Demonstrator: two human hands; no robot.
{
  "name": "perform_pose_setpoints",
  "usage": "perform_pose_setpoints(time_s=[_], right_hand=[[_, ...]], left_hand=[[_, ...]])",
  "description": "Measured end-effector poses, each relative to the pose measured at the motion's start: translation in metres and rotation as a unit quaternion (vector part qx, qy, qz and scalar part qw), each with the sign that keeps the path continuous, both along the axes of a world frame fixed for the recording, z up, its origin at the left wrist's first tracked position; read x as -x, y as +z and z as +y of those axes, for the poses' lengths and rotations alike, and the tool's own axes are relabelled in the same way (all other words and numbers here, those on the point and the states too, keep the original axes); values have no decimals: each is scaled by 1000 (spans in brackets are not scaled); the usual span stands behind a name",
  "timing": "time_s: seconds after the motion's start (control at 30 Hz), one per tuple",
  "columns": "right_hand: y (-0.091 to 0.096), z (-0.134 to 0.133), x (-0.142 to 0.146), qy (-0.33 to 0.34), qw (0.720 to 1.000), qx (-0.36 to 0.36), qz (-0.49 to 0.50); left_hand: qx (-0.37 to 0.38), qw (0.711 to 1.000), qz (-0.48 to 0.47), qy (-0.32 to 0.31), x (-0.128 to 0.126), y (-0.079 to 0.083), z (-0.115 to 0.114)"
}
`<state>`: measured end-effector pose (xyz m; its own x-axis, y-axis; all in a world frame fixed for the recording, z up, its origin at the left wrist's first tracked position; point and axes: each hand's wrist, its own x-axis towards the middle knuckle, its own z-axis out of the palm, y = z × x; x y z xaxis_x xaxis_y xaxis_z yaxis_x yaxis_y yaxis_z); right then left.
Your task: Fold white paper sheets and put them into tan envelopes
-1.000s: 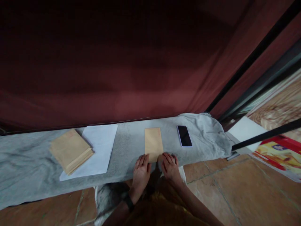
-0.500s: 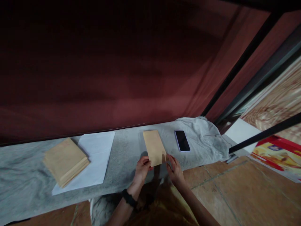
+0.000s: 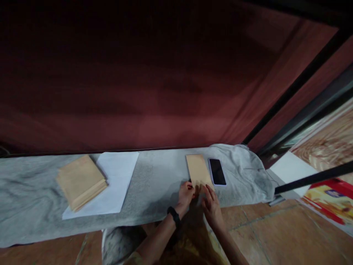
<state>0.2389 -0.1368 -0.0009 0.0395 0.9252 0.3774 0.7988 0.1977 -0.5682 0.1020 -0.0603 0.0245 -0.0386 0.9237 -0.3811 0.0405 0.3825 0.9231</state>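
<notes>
A brown paper envelope (image 3: 199, 170) lies on the grey cloth, its long side pointing away from me. At its near left corner, my left hand (image 3: 187, 194) has thumb and fingers closed on the paper. My right hand (image 3: 211, 205) is at the near right end, fingers bent over the near edge and closed there. The fingers partly cover this near end. A phone (image 3: 217, 172) with a dark screen lies close to the envelope's right side. Farther left is a stack of brown envelopes (image 3: 81, 178), resting partly on white paper sheets (image 3: 118, 180).
A grey cloth (image 3: 157, 176) covers the long, narrow surface. A dark red panel (image 3: 154, 125) rises behind it. On the right stand black metal bars (image 3: 311, 178), a white board (image 3: 293, 169) and a red and yellow box (image 3: 333, 200). Tiled floor (image 3: 248, 232) shows below.
The held envelope has moved right, close beside the phone, and lies lower on the cloth. Both hands have moved right with it and closer together at its near end. The view has shifted slightly.
</notes>
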Motion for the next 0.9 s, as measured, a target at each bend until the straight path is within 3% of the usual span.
perform_pose_setpoints(time_s=[0.1, 0.2, 0.27, 0.3, 0.4, 0.47, 0.5, 0.6, 0.7, 0.9], right_hand=[[-6, 3, 10, 34, 998, -24, -51], [-14, 6, 26, 67, 991, -56, -100], [-18, 6, 36, 94, 985, -65, -132], [-21, 5, 39, 104, 981, -66, -147], [-26, 1, 47, 105, 975, -69, -181], [-29, -1, 49, 92, 975, -76, -189], [-30, -1, 50, 88, 974, -79, -192], [-30, -1, 51, 83, 973, -83, -199], [-27, -1, 51, 88, 972, -84, -202], [-29, -3, 50, 92, 977, -74, -178]], left_hand=[[-43, 998, 45, 3, 25, 2, -3], [-112, 984, 134, 34, 81, 12, -5], [-209, 915, 342, 36, 134, 19, -10], [-219, 872, 435, 54, 161, 20, -15], [-160, 754, 625, 122, 234, 19, -36], [-89, 706, 688, 140, 265, 14, -52], [-65, 696, 704, 123, 273, 11, -58], [-30, 687, 723, 66, 278, 10, -65], [-21, 693, 719, 50, 272, 18, -62], [-1, 746, 665, 41, 268, 45, -61]])
